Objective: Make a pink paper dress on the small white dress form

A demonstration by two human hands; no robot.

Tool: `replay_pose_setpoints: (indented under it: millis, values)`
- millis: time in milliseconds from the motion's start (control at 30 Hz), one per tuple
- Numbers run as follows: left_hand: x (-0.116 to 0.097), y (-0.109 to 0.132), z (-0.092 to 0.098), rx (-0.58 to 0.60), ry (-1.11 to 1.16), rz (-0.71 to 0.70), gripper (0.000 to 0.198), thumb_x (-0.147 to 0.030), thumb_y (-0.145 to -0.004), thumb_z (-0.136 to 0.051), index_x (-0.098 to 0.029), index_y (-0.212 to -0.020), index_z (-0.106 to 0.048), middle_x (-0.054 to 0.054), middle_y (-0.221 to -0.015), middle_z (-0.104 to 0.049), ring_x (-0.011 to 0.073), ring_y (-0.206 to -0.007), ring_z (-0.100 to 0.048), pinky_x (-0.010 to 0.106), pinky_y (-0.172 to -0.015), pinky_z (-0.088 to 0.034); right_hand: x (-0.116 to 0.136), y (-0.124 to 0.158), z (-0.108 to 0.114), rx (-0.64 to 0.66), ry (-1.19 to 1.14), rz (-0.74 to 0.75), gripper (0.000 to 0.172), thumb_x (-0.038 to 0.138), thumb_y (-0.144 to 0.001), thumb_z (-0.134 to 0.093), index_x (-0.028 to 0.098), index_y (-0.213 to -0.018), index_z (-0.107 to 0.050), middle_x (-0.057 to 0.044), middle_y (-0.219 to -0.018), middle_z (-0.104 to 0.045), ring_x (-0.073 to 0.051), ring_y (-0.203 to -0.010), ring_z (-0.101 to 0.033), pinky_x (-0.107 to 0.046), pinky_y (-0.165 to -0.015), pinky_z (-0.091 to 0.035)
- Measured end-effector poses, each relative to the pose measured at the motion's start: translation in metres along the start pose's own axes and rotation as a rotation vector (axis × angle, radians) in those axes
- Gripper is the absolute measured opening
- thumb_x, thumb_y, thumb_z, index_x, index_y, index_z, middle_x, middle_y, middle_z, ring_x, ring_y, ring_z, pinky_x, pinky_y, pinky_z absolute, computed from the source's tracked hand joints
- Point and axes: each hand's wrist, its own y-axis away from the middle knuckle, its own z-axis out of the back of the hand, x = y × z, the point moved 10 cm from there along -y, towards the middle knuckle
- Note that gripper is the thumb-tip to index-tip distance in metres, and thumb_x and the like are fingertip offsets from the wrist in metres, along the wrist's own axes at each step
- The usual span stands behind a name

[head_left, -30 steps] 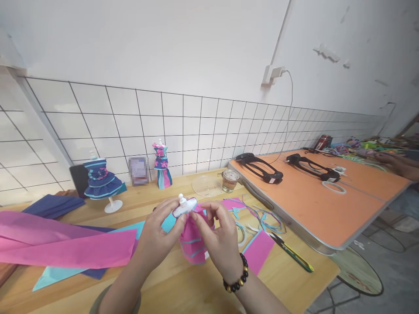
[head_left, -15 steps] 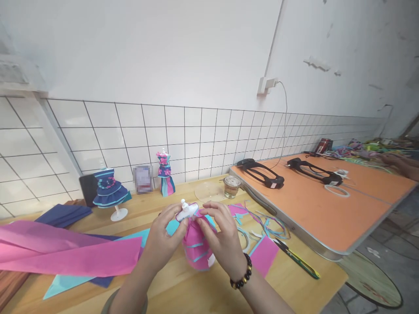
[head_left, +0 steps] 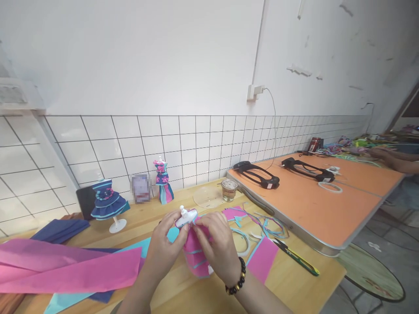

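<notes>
Both my hands hold a small white mannequin [head_left: 185, 216] dressed in a pink paper dress with teal stripes [head_left: 195, 257], just above the wooden table [head_left: 294, 279]. My left hand [head_left: 164, 244] grips the mannequin at the shoulders from the left, fingers curled. My right hand [head_left: 218, 248], with a dark bead bracelet at the wrist, pinches the pink paper at the chest.
Pink, teal and navy paper sheets [head_left: 65, 268] lie at left. Two dressed mannequins [head_left: 108, 203] [head_left: 163, 181] stand by the tiled wall. A glass jar [head_left: 229, 189], tape ring [head_left: 240, 240], paper scraps and a utility knife [head_left: 296, 257] lie right. Another person's hand [head_left: 389, 157] rests on the orange table [head_left: 321, 209].
The view has tilted up and shifted. My hands have stayed on the mannequin, and my right fingers have moved in closer onto the pink paper at its chest.
</notes>
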Motion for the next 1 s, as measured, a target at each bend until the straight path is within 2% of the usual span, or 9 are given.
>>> replay_pose_setpoints:
  millis: [333, 533, 633, 700, 800, 900, 1000]
  values:
    - [-0.004, -0.001, -0.002, 0.014, 0.027, 0.027, 0.024, -0.034, -0.081, -0.053, -0.018, -0.096, -0.063, 0.008, -0.1, -0.068, 0.022, -0.094, -0.062, 0.034, -0.086, -0.05, 0.005, -0.002, 0.002, -0.051, 0.008, 0.033, 0.011, 0.012, -0.088, -0.053, 0.02, -0.093, -0.057, -0.004, -0.082, -0.063, -0.018, -0.077, -0.054, -0.033, -0.07, -0.039]
    - [0.003, 0.0, -0.003, 0.009, 0.069, 0.054, 0.031, -0.034, -0.079, -0.055, -0.016, -0.104, -0.064, 0.011, -0.113, -0.065, 0.0244, -0.11, -0.057, 0.038, -0.097, -0.044, 0.007, 0.0, 0.003, -0.05, 0.004, 0.033, 0.011, 0.012, -0.087, -0.053, 0.021, -0.092, -0.057, -0.004, -0.082, -0.063, -0.018, -0.077, -0.054, -0.034, -0.069, -0.039]
    - [0.01, 0.001, -0.003, 0.003, 0.116, 0.089, 0.032, -0.036, -0.078, -0.057, -0.017, -0.103, -0.065, 0.01, -0.113, -0.065, 0.0252, -0.111, -0.057, 0.037, -0.097, -0.045, 0.004, 0.0, 0.005, -0.058, -0.023, 0.006, 0.01, 0.014, -0.086, -0.055, 0.022, -0.092, -0.057, -0.003, -0.082, -0.063, -0.018, -0.077, -0.055, -0.034, -0.07, -0.04]
    - [0.015, 0.002, -0.003, -0.005, 0.14, 0.129, 0.032, -0.037, -0.076, -0.058, -0.018, -0.101, -0.065, 0.009, -0.111, -0.066, 0.0258, -0.109, -0.059, 0.038, -0.095, -0.046, -0.001, 0.001, 0.009, -0.09, -0.057, -0.032, 0.01, 0.016, -0.085, -0.058, 0.022, -0.093, -0.055, -0.003, -0.082, -0.063, -0.018, -0.078, -0.056, -0.034, -0.071, -0.042]
    - [0.02, 0.002, -0.006, 0.008, 0.166, 0.18, 0.035, -0.039, -0.076, -0.059, -0.018, -0.103, -0.065, 0.009, -0.112, -0.066, 0.0264, -0.109, -0.058, 0.038, -0.094, -0.046, -0.013, 0.001, 0.013, -0.117, -0.146, -0.113, 0.021, 0.022, -0.08, -0.064, 0.021, -0.099, -0.054, -0.005, -0.092, -0.062, -0.02, -0.089, -0.057, -0.035, -0.078, -0.045]
    - [0.022, 0.002, -0.008, 0.025, 0.195, 0.202, 0.036, -0.039, -0.076, -0.059, -0.018, -0.105, -0.064, 0.01, -0.113, -0.066, 0.0266, -0.11, -0.058, 0.038, -0.095, -0.046, -0.03, 0.0, 0.007, -0.069, -0.316, -0.259, 0.026, 0.031, -0.084, -0.059, 0.021, -0.108, -0.055, -0.007, -0.106, -0.061, -0.021, -0.102, -0.056, -0.035, -0.086, -0.046]
    - [0.02, 0.003, -0.01, 0.052, 0.226, 0.203, 0.036, -0.038, -0.076, -0.06, -0.018, -0.106, -0.062, 0.009, -0.112, -0.066, 0.0264, -0.11, -0.058, 0.039, -0.095, -0.046, -0.045, -0.003, 0.001, -0.012, -0.459, -0.391, 0.023, 0.035, -0.09, -0.049, 0.021, -0.106, -0.059, -0.008, -0.109, -0.063, -0.02, -0.104, -0.057, -0.036, -0.088, -0.046]
